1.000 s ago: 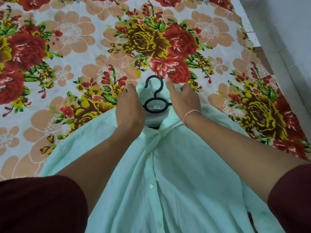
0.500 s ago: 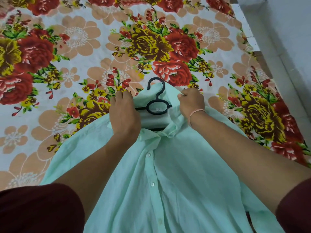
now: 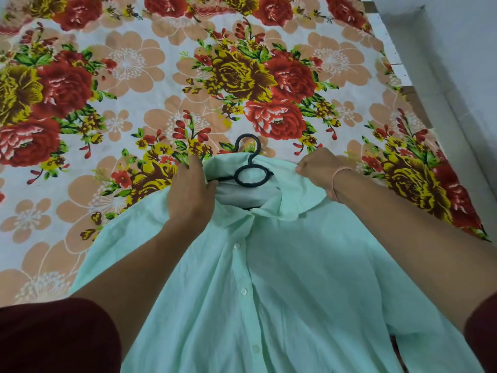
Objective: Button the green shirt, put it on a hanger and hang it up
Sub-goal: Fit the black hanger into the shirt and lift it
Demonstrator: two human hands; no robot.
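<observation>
Comparing this moment with a second ago, we note that the right hand [image 3: 317,170] has moved outward from the hanger [image 3: 250,176] ring and now pinches the edge of the collar [image 3: 290,195] with curled fingers. The left hand [image 3: 189,195] remains just beside the ring and has closed on the fabric at the collar's other side. The collar is now drawn wider across the hanger. The green shirt [image 3: 282,278] lies front up on the floral bedsheet [image 3: 134,76], and the buttons [image 3: 236,246] we can see down the placket appear fastened. The hanger's hook projects past the collar onto the sheet, while its arms are hidden inside the neck opening. We judge that buttoning is done and that seating the shoulders on the hanger is nearly complete, with lifting and hanging outstanding. No container is in view; the shirt alone encloses anything, namely the hanger body.
</observation>
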